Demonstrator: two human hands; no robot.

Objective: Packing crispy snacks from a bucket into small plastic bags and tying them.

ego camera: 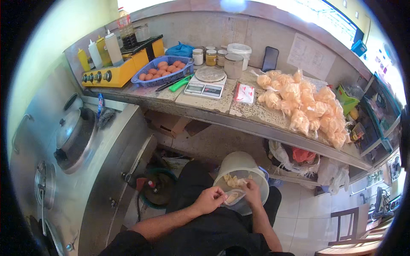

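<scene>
A translucent plastic bucket [238, 160] is tilted between my knees, its mouth facing me, with pale, puffy snack pieces [232, 181] inside. My left hand [209, 199] pinches the edge of a small clear plastic bag [235, 196] in front of that mouth. Some pale pieces show through the bag. At the bucket's opening, my right hand [252, 192] has its fingertips closed on a pale piece, just above the bag's right side. The fingers partly hide what they grip.
Many tied bags of orange-pink snacks [307, 102] lie on the counter [198, 104], beside a plastic packet [245, 93], a digital kitchen scale [205, 86] and a blue basket of eggs [161, 72]. A yellow gas stove [105, 75] stands left. Below it is a steel counter with a lidded pot [69, 129].
</scene>
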